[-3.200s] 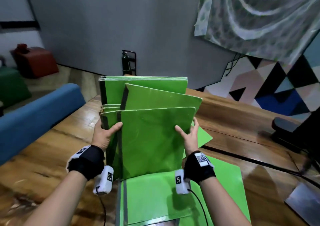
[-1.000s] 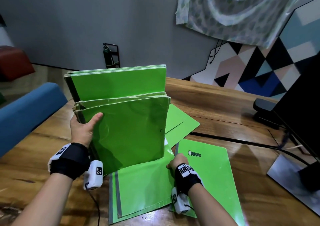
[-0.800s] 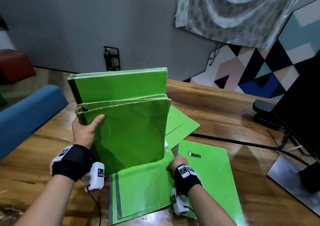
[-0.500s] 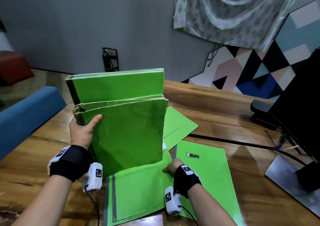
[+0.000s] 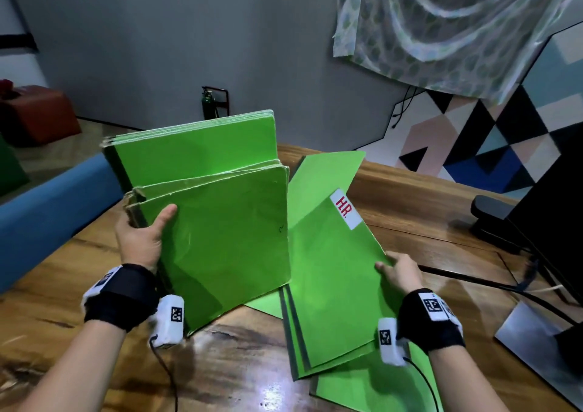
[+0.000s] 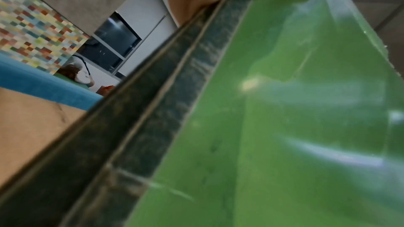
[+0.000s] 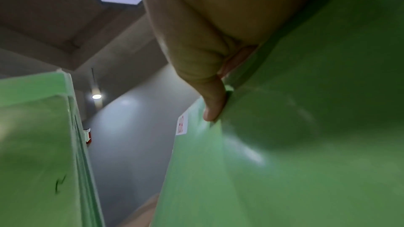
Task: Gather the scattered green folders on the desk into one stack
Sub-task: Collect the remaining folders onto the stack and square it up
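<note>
From the head view I see the left hand [image 5: 138, 241] gripping the spine edge of the upright stack of green folders [image 5: 217, 222], thumb across the front cover and fingers curled behind, with the stack's lower edge resting on the wooden desk [image 5: 63, 272]. The right hand [image 5: 399, 272] pinches the right edge of a raised green folder with a white "HR." label [image 5: 334, 272], thumb on the front face, tilted up just beside the stack. More green folders on the desk [image 5: 372, 386] lie flat beneath the raised one; a dark monitor base [image 5: 536, 345] stands at the right.
</note>
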Demonstrator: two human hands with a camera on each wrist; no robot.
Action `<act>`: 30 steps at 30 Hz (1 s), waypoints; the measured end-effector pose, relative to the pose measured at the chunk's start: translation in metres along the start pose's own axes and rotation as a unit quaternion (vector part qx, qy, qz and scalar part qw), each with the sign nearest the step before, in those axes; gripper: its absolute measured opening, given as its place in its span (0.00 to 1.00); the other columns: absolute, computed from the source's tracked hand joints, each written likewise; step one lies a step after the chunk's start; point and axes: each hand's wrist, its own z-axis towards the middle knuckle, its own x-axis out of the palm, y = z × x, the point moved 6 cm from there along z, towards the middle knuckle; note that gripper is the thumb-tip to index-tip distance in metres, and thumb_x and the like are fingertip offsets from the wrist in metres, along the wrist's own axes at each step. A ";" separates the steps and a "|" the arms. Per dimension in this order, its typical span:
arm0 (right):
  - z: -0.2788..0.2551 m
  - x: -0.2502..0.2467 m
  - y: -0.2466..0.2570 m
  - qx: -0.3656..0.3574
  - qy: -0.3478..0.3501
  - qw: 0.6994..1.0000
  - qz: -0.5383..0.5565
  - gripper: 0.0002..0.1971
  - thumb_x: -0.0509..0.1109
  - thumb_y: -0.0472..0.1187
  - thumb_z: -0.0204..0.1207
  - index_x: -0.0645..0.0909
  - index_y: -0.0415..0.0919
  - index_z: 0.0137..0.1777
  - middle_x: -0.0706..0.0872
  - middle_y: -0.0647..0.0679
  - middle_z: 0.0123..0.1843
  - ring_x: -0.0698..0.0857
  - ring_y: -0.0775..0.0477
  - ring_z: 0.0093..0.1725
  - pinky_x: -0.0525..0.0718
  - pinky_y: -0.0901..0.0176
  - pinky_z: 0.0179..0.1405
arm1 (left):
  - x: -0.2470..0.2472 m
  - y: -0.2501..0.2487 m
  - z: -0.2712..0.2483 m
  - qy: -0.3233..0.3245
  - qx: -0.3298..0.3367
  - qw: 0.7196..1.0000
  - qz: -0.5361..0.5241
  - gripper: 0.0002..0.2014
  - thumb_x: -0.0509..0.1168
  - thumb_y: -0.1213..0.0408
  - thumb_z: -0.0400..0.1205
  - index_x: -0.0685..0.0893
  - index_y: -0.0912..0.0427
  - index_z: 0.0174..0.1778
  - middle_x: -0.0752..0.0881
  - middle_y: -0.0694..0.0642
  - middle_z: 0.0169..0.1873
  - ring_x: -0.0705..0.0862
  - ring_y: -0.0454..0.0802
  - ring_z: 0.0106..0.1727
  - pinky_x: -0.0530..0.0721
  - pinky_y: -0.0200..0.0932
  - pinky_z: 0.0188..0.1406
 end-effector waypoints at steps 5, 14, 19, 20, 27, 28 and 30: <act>0.016 -0.033 -0.017 0.000 -0.056 0.998 -0.016 0.23 0.68 0.40 0.78 0.73 0.39 0.73 0.79 0.37 0.72 0.78 0.37 0.70 0.72 0.50 0.70 | 0.018 -0.001 0.003 0.009 0.028 0.999 0.036 0.24 0.75 0.60 0.71 0.78 0.66 0.59 0.78 0.56 0.50 0.74 0.48 0.54 0.74 0.49 0.65; 0.031 -0.062 -0.059 -0.062 -0.075 0.968 0.230 0.07 0.69 0.39 0.75 0.83 0.50 0.50 0.92 0.54 0.49 0.88 0.50 0.47 0.86 0.55 0.56 | 0.018 0.002 0.001 0.014 0.016 0.999 0.043 0.28 0.73 0.59 0.72 0.74 0.65 0.66 0.75 0.55 0.55 0.71 0.49 0.60 0.67 0.43 0.65; 0.014 -0.101 -0.034 -0.144 -0.077 0.920 0.356 0.47 0.79 0.70 0.45 0.80 0.41 0.62 0.88 0.45 0.61 0.85 0.44 0.62 0.81 0.47 0.64 | 0.018 0.007 0.007 0.016 0.004 0.999 0.047 0.28 0.74 0.57 0.71 0.75 0.64 0.64 0.77 0.57 0.54 0.74 0.53 0.59 0.71 0.49 0.68; 0.011 -0.106 -0.031 -0.157 -0.070 0.911 0.375 0.45 0.79 0.70 0.44 0.81 0.44 0.59 0.89 0.48 0.58 0.87 0.48 0.58 0.84 0.51 0.61 | 0.018 0.008 0.009 0.016 0.002 0.999 0.049 0.27 0.74 0.57 0.71 0.76 0.65 0.63 0.80 0.62 0.55 0.76 0.58 0.60 0.72 0.54 0.70; -0.011 -0.099 0.032 -0.207 -0.057 0.834 0.509 0.23 0.75 0.56 0.50 0.85 0.53 0.48 0.92 0.64 0.39 0.89 0.66 0.39 0.87 0.71 0.42 | 0.019 0.009 0.010 0.018 -0.002 0.999 0.030 0.29 0.74 0.58 0.71 0.74 0.64 0.66 0.79 0.67 0.66 0.75 0.62 0.69 0.69 0.51 0.73; -0.010 -0.085 0.040 -0.192 -0.053 0.829 0.522 0.23 0.77 0.57 0.49 0.86 0.56 0.47 0.92 0.63 0.39 0.89 0.65 0.38 0.87 0.70 0.42 | 0.018 0.007 0.008 0.019 0.005 0.999 0.028 0.29 0.74 0.58 0.71 0.74 0.64 0.66 0.79 0.66 0.66 0.75 0.61 0.69 0.69 0.51 0.73; -0.004 -0.044 0.052 -0.172 -0.027 0.833 0.525 0.33 0.81 0.65 0.41 0.84 0.54 0.48 0.91 0.64 0.38 0.88 0.66 0.37 0.86 0.69 0.43 | 0.018 0.004 0.006 0.037 0.010 0.999 0.012 0.33 0.76 0.52 0.66 0.76 0.63 0.64 0.81 0.67 0.63 0.77 0.60 0.66 0.71 0.53 0.74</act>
